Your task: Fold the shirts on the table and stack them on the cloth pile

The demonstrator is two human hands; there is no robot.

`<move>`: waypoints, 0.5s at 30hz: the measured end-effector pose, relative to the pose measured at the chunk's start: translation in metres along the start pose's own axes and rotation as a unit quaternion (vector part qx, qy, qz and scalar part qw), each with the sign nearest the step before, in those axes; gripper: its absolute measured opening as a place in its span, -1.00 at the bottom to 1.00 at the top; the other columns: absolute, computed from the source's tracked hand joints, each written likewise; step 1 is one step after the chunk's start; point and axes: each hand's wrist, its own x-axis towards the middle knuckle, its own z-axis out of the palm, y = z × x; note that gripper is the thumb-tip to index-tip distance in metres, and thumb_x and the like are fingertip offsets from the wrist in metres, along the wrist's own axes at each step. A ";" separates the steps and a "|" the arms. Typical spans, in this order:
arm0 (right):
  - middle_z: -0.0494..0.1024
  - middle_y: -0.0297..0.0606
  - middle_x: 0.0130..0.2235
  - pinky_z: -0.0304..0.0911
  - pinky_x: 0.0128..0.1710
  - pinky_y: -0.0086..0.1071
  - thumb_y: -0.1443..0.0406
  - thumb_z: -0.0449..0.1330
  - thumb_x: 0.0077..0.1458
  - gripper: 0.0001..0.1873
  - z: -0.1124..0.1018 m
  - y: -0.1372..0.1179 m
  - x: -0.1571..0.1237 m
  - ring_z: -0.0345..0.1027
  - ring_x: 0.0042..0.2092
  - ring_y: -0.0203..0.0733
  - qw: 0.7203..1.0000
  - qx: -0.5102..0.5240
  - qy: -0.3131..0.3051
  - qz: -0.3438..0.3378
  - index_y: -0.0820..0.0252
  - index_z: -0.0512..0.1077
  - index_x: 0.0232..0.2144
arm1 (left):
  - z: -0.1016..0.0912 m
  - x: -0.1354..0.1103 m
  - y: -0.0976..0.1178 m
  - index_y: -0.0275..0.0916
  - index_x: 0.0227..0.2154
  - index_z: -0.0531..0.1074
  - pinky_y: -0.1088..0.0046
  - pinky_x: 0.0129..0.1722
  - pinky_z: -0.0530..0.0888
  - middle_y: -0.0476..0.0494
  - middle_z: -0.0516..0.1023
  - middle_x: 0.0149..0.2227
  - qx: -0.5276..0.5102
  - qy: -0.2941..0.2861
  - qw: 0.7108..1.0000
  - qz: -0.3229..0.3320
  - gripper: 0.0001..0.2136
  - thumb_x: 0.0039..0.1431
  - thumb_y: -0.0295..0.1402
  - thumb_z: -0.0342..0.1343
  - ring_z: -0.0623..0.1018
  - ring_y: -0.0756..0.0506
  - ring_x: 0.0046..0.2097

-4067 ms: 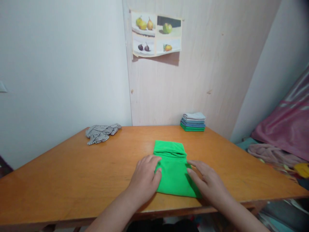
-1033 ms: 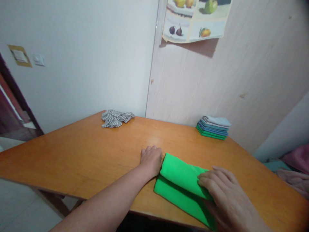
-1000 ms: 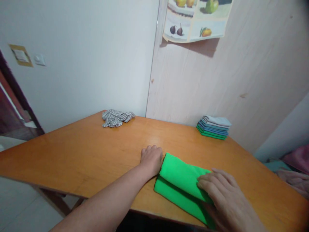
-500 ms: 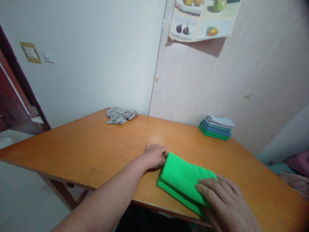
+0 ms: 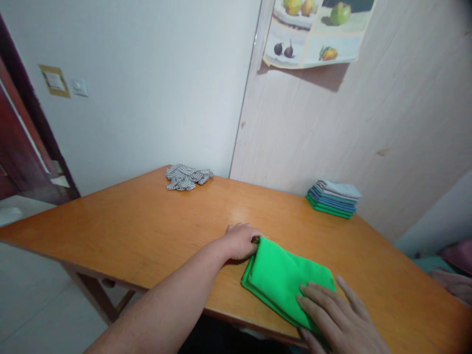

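A folded bright green cloth (image 5: 283, 280) lies near the table's front edge, its layers showing along the near left side. At its far left corner my left hand (image 5: 242, 241) is closed, fingers curled, with the corner at the fingertips; the thumb is partly hidden. My right hand (image 5: 335, 314) rests on the right part of the cloth with fingers stretched out flat and slightly spread. Its thumb shows low by the near edge.
The wooden table (image 5: 147, 221) carries a crumpled striped cloth (image 5: 186, 177) at the back left. Against the wall at the back right stands a stack of folded cloths (image 5: 334, 198) in grey, blue and green. A fruit poster (image 5: 313, 59) hangs above.
The upper green layer now lies flatter over the lower one, its near edge brought toward me. My right hand's fingers have flattened and spread on top. The view has shifted slightly.
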 end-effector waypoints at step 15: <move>0.51 -0.15 -0.17 0.31 -0.21 -0.14 0.10 0.16 0.22 -0.63 0.000 -0.014 0.057 0.40 -0.19 -0.02 0.980 0.129 -0.074 0.133 0.10 0.40 0.01 | -0.003 0.001 -0.004 -0.06 -0.31 0.53 0.43 -0.25 0.36 0.04 0.61 -0.26 -0.004 0.019 0.999 0.048 -0.86 0.07 -0.36 0.11 0.54 -0.12 -0.19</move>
